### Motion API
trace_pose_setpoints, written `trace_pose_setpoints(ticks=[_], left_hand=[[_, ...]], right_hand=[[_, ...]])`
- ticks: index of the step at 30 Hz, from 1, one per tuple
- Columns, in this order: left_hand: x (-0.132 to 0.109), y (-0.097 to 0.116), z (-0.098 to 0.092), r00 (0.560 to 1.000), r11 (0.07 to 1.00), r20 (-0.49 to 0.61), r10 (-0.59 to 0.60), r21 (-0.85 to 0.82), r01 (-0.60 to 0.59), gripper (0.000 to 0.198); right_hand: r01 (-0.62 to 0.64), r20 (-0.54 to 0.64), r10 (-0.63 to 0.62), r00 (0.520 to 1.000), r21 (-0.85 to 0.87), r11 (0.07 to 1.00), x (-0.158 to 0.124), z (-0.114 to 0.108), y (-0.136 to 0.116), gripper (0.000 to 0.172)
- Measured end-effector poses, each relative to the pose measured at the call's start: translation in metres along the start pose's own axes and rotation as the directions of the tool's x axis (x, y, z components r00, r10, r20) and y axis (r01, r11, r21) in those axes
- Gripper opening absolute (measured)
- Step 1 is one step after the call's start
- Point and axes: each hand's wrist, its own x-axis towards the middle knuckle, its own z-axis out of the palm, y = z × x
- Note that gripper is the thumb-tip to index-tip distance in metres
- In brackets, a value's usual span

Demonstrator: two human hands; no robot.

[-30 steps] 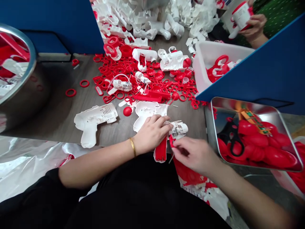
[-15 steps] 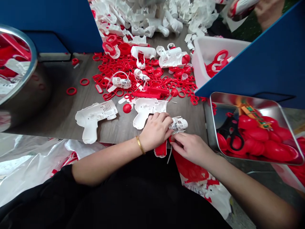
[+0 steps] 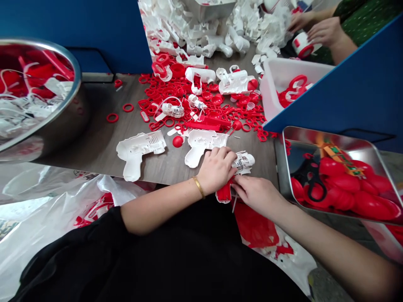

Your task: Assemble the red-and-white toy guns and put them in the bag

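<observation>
While the left hand (image 3: 216,170), fingers curled, holds a small white plastic toy-gun housing (image 3: 243,162) at the near edge of the brown table (image 3: 163,165), the half-closed right hand (image 3: 256,195) pinches the top of a red plastic grip (image 3: 224,193) beside it; both parts look light and stiff, best held by their bodies.

One camera, worn on the person's head, looks forward and down past the person's black-clothed torso (image 3: 157,260) onto the desk (image 3: 100,142). It sits close above the left hand (image 3: 217,170) and right hand (image 3: 258,195), low in the frame, while the desk's far end recedes toward the top edge.
</observation>
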Motion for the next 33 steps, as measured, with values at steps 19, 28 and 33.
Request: trace_pose_setpoints(ticks=[19,28,33], left_hand=[[-0.059,-0.049,-0.039,0.998,1.0,0.066,0.008,0.014,-0.009,0.035],[-0.046,-0.048,-0.072,1.0,0.902,-0.003,0.021,-0.431,-0.02,0.028],[0.018,-0.068,-0.088,0.925,0.225,0.326,-0.193,-0.903,0.366,0.016]], right_hand=[[0.043,-0.357,-0.025,0.934,0.041,0.998,0.102,-0.06,0.023,0.049],[0.17,0.006,-0.17,0.986,-0.04,0.985,0.199,-0.079,-0.009,0.053],[-0.041,-0.247,0.126,0.961,0.323,0.946,0.199,-0.101,0.005,0.048]])
